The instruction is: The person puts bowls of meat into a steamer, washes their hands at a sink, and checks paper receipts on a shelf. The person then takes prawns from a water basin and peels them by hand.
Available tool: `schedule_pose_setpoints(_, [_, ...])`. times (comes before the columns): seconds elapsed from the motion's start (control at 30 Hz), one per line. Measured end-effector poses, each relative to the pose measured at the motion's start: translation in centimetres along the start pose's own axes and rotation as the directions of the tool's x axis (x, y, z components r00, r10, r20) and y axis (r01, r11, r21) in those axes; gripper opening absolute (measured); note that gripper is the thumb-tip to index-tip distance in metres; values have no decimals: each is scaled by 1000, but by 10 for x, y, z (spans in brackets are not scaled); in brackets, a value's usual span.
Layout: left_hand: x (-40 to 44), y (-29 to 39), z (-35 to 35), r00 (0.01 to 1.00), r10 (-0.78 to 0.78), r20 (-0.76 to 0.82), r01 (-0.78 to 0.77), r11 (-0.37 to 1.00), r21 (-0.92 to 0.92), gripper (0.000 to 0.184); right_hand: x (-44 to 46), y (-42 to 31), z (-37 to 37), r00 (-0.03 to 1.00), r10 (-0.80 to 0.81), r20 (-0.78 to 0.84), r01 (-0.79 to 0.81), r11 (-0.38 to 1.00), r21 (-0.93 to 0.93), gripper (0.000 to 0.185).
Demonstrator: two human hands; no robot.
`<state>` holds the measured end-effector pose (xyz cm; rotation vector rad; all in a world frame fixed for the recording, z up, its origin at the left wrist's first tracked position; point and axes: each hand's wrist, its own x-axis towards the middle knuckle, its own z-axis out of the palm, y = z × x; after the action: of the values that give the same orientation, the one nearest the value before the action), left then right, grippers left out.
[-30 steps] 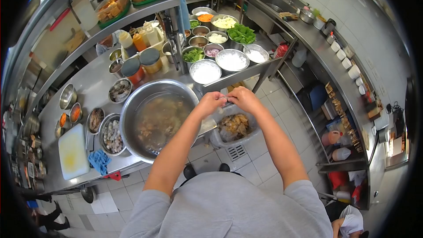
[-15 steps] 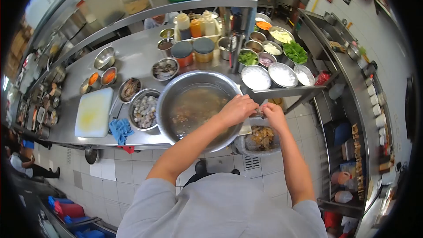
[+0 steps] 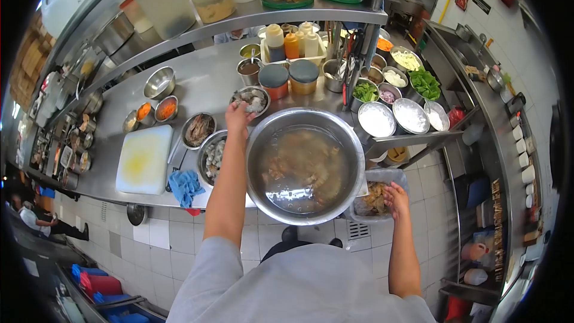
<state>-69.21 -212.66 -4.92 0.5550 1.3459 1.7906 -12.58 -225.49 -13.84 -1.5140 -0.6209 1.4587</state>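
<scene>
My left hand [image 3: 238, 118] reaches over the near rim of a small metal bowl [image 3: 258, 112] holding grey shrimp [image 3: 254, 100]. Its fingers are closed at the shrimp, apparently pinching one, though the fingertips are partly hidden. To the right, my right hand [image 3: 396, 199] hangs over a lined bin [image 3: 394, 177] with brown shells [image 3: 375, 198] inside. Its fingers are apart and slightly curled, and I see nothing held in them. Between my arms stands a large metal basin [image 3: 255, 194] of cloudy water with brownish shrimp-like pieces [image 3: 311, 170] beneath the surface.
On the steel counter are a bowl of peeled shrimp [image 3: 213, 161], a bowl of brownish pieces [image 3: 199, 130], a white cutting board [image 3: 143, 158] and a blue cloth [image 3: 186, 186]. Sauce tubs [image 3: 304, 76] stand behind. An overhead shelf [image 3: 239, 22] crosses the back; ingredient bowls [image 3: 376, 118] fill the right.
My hands were together at the basin's right rim, on something small. They have separated: the left crossed to the small shrimp bowl, the right dropped over the bin. The camera view has shifted.
</scene>
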Motion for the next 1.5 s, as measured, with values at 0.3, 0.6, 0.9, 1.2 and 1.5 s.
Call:
schedule_pose_setpoints(0.3, [79, -13, -22, 958, -185, -217, 184, 983, -26, 47, -26, 16, -15, 998, 35, -59, -34, 999, 19, 44])
schedule_pose_setpoints(0.6, [-54, -33, 15, 861, -142, 488, -75, 914, 398, 35, -36, 29, -1, 995, -62, -82, 64, 998, 21, 15])
schedule_pose_setpoints(0.9, [-136, -68, 75, 630, -395, 668, -615, 272, 741, 31, -52, -31, 86, 919, -363, 154, 373, 927, -35, 18])
schedule_pose_setpoints(1.2, [-205, -117, 108, 675, -376, 635, -707, -82, 703, 49, -59, -36, 107, 858, -353, 374, 417, 903, -102, 16])
schedule_pose_setpoints(1.5, [-142, -45, 68, 673, -373, 639, -448, 483, 753, 30, -54, -58, 110, 770, -466, 435, 594, 773, -224, 20])
